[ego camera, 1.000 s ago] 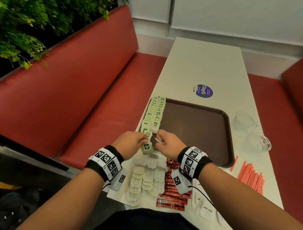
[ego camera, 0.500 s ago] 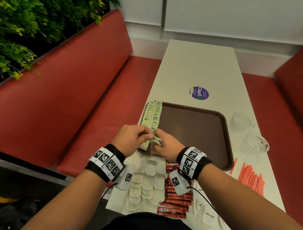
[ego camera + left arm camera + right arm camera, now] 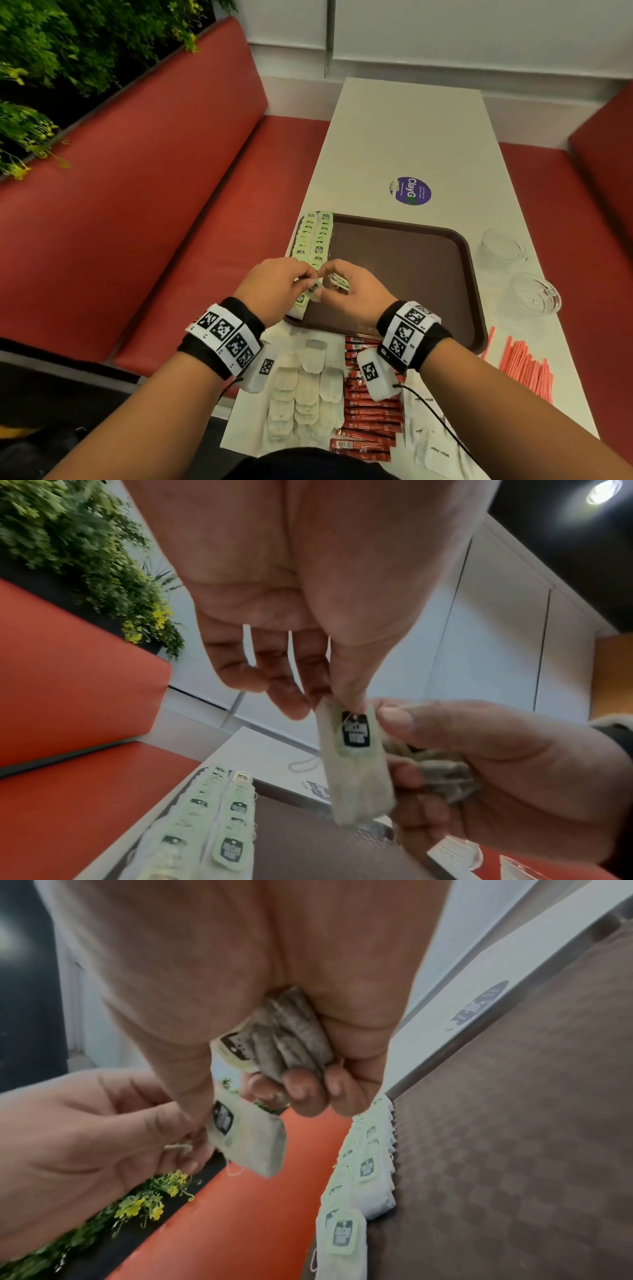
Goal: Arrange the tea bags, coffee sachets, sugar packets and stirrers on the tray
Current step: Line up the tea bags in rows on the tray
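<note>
Change: a second ago your left hand (image 3: 274, 291) held a tea bag (image 3: 356, 764) low by the tray's near edge; now it pinches one up against your right hand (image 3: 356, 294).
Right hand: curled round a small bundle of tea bags (image 3: 287, 1039).
Tray (image 3: 411, 274): two rows of tea bags (image 3: 313, 240) along its left side.
Meaning: you seem to be peeling off the next bag for the row; sachets, sugar and stirrers wait on the table.

wrists: I see black bands (image 3: 239, 337) with white square-code tags | cameras: white boxes (image 3: 375, 377) under each wrist, coded too | cable: thin black lead (image 3: 435, 416) off right box | arms: bare
</note>
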